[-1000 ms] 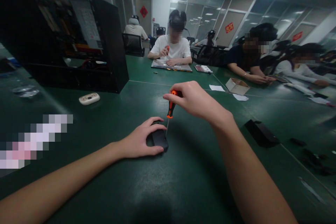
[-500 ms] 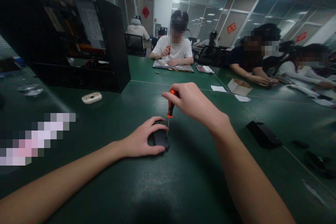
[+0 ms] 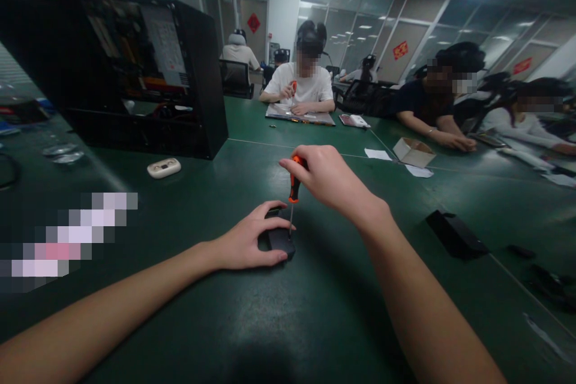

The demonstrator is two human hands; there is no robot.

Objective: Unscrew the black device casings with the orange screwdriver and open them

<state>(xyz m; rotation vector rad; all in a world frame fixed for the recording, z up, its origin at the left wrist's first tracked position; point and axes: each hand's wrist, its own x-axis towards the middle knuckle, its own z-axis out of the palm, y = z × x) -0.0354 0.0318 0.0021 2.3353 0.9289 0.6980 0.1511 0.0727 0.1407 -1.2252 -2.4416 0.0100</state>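
Observation:
My right hand point(image 3: 321, 171) is closed around the handle of an orange and black screwdriver point(image 3: 294, 187), held nearly upright with its shaft pointing down. The tip meets the right end of a small dark box-shaped part point(image 3: 282, 240) on the table. Spread over that part, my left hand point(image 3: 252, 239) grips it with the thumb along the near side and the fingers across the top and far side. The hand covers much of the part, so its exact kind cannot be made out.
A black computer case point(image 3: 198, 84) with an open side stands at the left. Near it lies a cream earbud case point(image 3: 164, 168). A black box-like piece point(image 3: 454, 235) lies to the right on the green table point(image 3: 193, 324). A small carton point(image 3: 414, 152) and co-workers point(image 3: 310, 81) are farther back.
The whole view has shifted slightly, so things appear a little farther right. Both hands keep their grips, and the screwdriver tip stays on the dark part.

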